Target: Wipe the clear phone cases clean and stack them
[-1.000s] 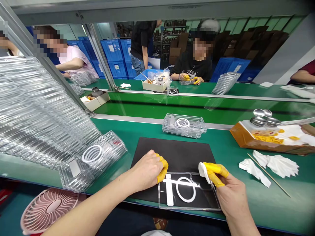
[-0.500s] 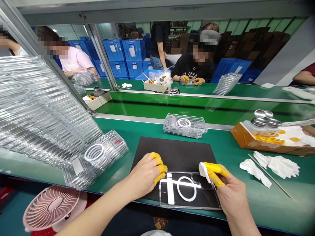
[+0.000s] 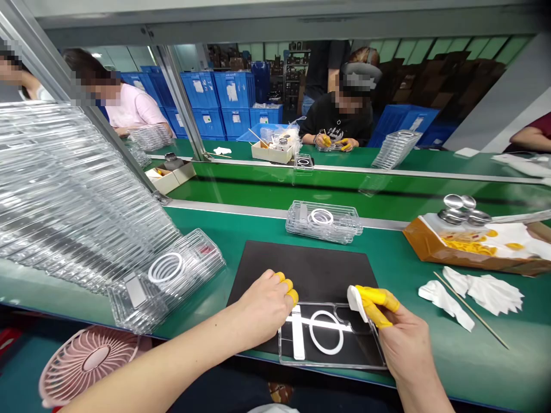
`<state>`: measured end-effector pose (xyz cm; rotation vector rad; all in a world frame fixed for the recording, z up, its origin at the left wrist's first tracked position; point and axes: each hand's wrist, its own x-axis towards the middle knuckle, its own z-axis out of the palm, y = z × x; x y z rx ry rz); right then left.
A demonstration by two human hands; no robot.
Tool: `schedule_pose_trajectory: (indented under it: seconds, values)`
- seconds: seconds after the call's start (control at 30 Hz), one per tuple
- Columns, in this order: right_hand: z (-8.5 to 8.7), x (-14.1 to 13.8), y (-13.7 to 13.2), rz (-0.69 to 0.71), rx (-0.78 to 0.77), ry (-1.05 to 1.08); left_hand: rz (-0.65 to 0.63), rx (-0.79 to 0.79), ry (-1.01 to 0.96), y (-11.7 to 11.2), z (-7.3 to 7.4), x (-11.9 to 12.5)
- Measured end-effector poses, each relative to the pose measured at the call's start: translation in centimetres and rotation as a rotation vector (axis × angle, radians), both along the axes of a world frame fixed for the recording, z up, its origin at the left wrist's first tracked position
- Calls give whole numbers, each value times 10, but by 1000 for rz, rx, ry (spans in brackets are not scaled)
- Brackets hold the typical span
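Note:
A clear phone case [image 3: 365, 351] with a white ring and a white strip lies flat on a black mat [image 3: 301, 267] in front of me. My left hand [image 3: 270, 304], in yellow finger cots, is closed with curled fingers at the case's upper left corner; its thumb is hidden. Between the yellow-covered fingers of my right hand [image 3: 398, 327], a folded white wipe [image 3: 356, 302] is pinched at the case's upper right part, near the camera cutout.
Stacked clear cases [image 3: 167, 287] lean at left, with another small stack [image 3: 322, 221] behind the mat. To the right are crumpled wipes [image 3: 447, 304], a wooden stick [image 3: 471, 311] and a cardboard box [image 3: 456, 258] of yellow finger cots. A pink fan [image 3: 94, 361] sits below the table edge.
My left hand has shifted slightly right and its fingers have curled more over the case's corner. My right hand with the wipe has hardly moved. A person standing at the back has moved right.

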<state>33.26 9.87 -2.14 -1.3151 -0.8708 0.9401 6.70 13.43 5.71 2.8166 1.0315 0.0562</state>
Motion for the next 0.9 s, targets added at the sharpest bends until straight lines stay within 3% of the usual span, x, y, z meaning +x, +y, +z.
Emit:
schedule_pose_trajectory:
  seconds: [0.27,0.57,0.8,0.9]
  values:
    - [0,0,-1,40,19,-11,240,-20,-235,-14,-3,-19]
    - [-5,3,0,26,8,-44,73,39,-289,-16,-17,-16]
    - [-5,3,-1,56,-5,-18,82,71,-483,-34,-12,-21]
    - [-7,4,-1,53,-6,-16,124,174,-537,-38,-16,-23]
